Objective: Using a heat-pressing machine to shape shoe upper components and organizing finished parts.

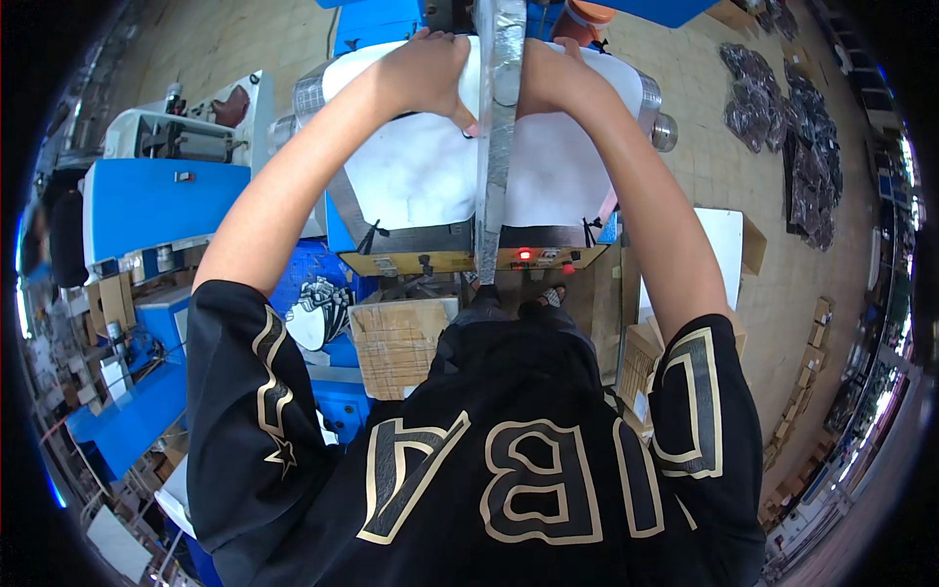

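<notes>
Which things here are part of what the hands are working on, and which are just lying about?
In hand:
left hand and right hand, flat on the white sheet
grey metal bar between them
press machine

Lying about:
cardboard box
dark bundles on the floor
blue machine

White pad [421,176] under a silver bar [497,137]; black shirt [489,440] with gold letters; blue machines [147,201]; red light [524,254].

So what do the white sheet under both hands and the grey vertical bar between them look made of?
The white sheet looks like soft matte fabric or padding, faintly creased and without shine. The grey vertical bar looks like dull metal, possibly wrapped in silvery tape; its mottled sheen leaves that open.
</notes>
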